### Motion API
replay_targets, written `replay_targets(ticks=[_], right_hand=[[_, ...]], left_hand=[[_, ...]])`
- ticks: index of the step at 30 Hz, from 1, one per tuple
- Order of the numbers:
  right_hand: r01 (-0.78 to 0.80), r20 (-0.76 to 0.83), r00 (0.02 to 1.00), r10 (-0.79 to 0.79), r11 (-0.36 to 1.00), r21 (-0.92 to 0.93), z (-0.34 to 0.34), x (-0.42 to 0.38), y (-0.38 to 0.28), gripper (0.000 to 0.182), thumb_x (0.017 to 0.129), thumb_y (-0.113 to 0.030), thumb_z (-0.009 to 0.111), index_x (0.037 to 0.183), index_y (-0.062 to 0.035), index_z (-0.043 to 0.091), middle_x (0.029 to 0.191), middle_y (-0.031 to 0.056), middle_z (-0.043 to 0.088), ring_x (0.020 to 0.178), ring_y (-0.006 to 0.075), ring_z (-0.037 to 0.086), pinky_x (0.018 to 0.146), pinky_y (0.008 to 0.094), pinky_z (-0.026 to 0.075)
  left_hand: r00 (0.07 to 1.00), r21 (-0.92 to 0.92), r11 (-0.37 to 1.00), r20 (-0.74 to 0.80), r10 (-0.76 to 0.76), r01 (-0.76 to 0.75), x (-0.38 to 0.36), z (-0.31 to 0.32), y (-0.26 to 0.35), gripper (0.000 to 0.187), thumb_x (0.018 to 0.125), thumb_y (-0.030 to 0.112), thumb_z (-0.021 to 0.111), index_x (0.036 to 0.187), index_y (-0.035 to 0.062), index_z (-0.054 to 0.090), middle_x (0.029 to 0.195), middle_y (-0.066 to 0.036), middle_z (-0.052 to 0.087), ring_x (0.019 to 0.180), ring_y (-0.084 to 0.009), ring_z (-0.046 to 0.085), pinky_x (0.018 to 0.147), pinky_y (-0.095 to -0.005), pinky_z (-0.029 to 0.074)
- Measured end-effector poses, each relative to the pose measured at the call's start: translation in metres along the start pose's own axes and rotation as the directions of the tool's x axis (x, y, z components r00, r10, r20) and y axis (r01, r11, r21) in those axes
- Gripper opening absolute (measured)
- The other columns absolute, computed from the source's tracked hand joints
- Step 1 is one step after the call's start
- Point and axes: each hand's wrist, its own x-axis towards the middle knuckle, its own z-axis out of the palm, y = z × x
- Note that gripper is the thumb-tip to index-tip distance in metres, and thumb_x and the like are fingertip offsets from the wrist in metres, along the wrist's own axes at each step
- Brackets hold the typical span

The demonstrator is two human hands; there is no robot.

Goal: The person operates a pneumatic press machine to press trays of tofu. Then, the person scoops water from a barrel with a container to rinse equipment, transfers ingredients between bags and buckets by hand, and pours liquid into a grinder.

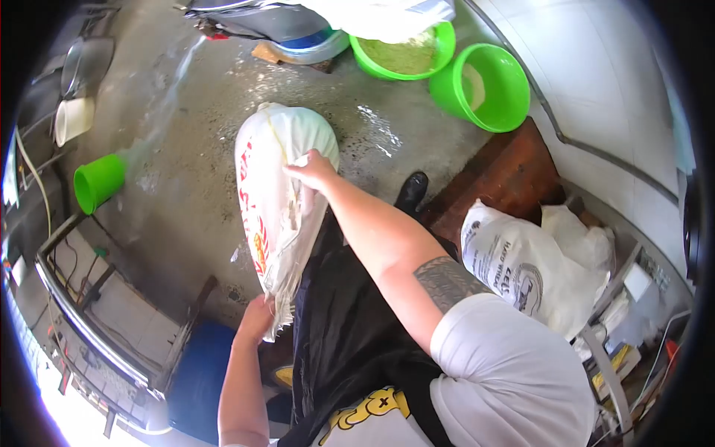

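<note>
A white woven sack (279, 164) with red print lies lengthwise in front of me, bulging at its far end and narrowing to a frayed edge near my body. At that frayed end my left hand (257, 316) is closed around the gathered fabric. My right hand (313, 170) pinches the sack's right side near the bulge, fingers together on the cloth. What is inside the sack is hidden.
Green buckets (514, 86) stand at the back right, one holding pale material. Another green bucket (99, 182) is at the left, near a metal rail (82, 320). A printed white sack (521, 261) leans at my right. The concrete floor (179, 134) looks wet.
</note>
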Motion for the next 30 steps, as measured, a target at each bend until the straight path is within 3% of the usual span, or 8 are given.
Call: replay_targets(ticks=[1,5,10,16,20,26,28,30], right_hand=[[-0.027,-0.106,0.994,0.019,0.997,-0.067,-0.008,-0.017,-0.006,0.069,0.085,-0.041,0.076,0.141,-0.0045,0.057,0.133,0.0276,0.066,0.123,0.0432,0.065,0.104,0.0454,0.053],[0.054,-0.302,0.951,-0.066,0.997,-0.047,-0.041,-0.025,0.035,0.042,0.085,-0.019,0.067,0.124,-0.0055,0.066,0.116,0.0261,0.073,0.113,0.0428,0.069,0.096,0.0492,0.055],[0.192,-0.308,0.939,-0.155,0.977,0.095,-0.074,-0.108,0.024,0.036,0.081,-0.014,0.068,0.115,-0.0018,0.065,0.101,0.0261,0.073,0.096,0.0437,0.071,0.082,0.0478,0.055],[0.113,-0.332,0.943,-0.001,0.941,0.319,-0.107,-0.214,0.065,0.035,0.083,-0.015,0.067,0.116,-0.0025,0.063,0.103,0.0290,0.072,0.100,0.0467,0.070,0.085,0.0514,0.054],[0.068,-0.396,0.899,0.188,0.833,0.549,-0.162,-0.307,0.113,0.034,0.081,-0.014,0.072,0.112,-0.0022,0.064,0.097,0.0232,0.072,0.092,0.0352,0.072,0.080,0.0447,0.055],[0.318,-0.574,0.742,0.347,0.572,0.756,-0.304,-0.500,0.161,0.030,0.078,-0.010,0.072,0.106,-0.0022,0.064,0.088,0.0090,0.066,0.083,0.0177,0.063,0.073,0.0386,0.053],[0.441,-0.730,0.609,0.311,0.633,0.637,-0.346,-0.538,0.190,0.035,0.080,-0.002,0.071,0.113,-0.0043,0.060,0.093,0.0075,0.063,0.084,0.0182,0.063,0.071,0.0368,0.054],[0.472,-0.911,0.315,0.268,0.788,0.395,-0.394,-0.564,0.213,0.030,0.080,-0.013,0.072,0.106,-0.0010,0.062,0.090,0.0127,0.068,0.086,0.0233,0.064,0.079,0.0389,0.053]], left_hand=[[1.000,-0.064,0.998,-0.020,0.000,-0.001,0.004,0.008,-0.013,0.041,0.104,0.031,0.052,0.119,-0.0032,0.068,0.108,-0.019,0.074,0.098,-0.0275,0.068,0.090,-0.0416,0.051],[0.988,-0.519,0.849,-0.058,-0.146,0.095,0.002,0.004,-0.010,0.040,0.107,0.039,0.055,0.118,0.0048,0.073,0.100,-0.006,0.074,0.086,-0.0164,0.070,0.074,-0.0347,0.054],[0.970,-0.696,0.717,-0.195,-0.149,-0.030,-0.026,-0.058,0.088,0.033,0.104,0.033,0.062,0.114,0.0044,0.074,0.092,-0.004,0.073,0.077,-0.0149,0.068,0.066,-0.0342,0.053],[0.949,-0.347,0.908,-0.282,0.138,-0.235,-0.085,-0.057,0.210,0.031,0.098,0.026,0.063,0.107,0.0000,0.077,0.087,-0.005,0.072,0.070,-0.0154,0.065,0.063,-0.0348,0.051],[0.926,-0.071,0.928,-0.137,0.353,-0.365,-0.143,0.001,0.303,0.032,0.093,0.024,0.062,0.100,-0.0046,0.074,0.084,-0.008,0.071,0.072,-0.0170,0.063,0.067,-0.0345,0.050],[0.709,0.338,0.636,0.167,0.685,-0.694,-0.253,0.112,0.433,0.039,0.096,0.032,0.056,0.099,-0.0038,0.071,0.083,-0.021,0.070,0.077,-0.0318,0.066,0.075,-0.0424,0.051],[0.604,0.362,0.499,0.291,0.742,-0.787,-0.293,0.162,0.477,0.041,0.097,0.035,0.055,0.102,-0.0035,0.070,0.090,-0.026,0.071,0.083,-0.0401,0.069,0.078,-0.0479,0.052],[0.492,0.424,0.314,0.422,0.761,-0.850,-0.298,0.221,0.514,0.044,0.099,0.037,0.054,0.100,-0.0053,0.067,0.097,-0.032,0.070,0.094,-0.0498,0.069,0.084,-0.0568,0.053]])
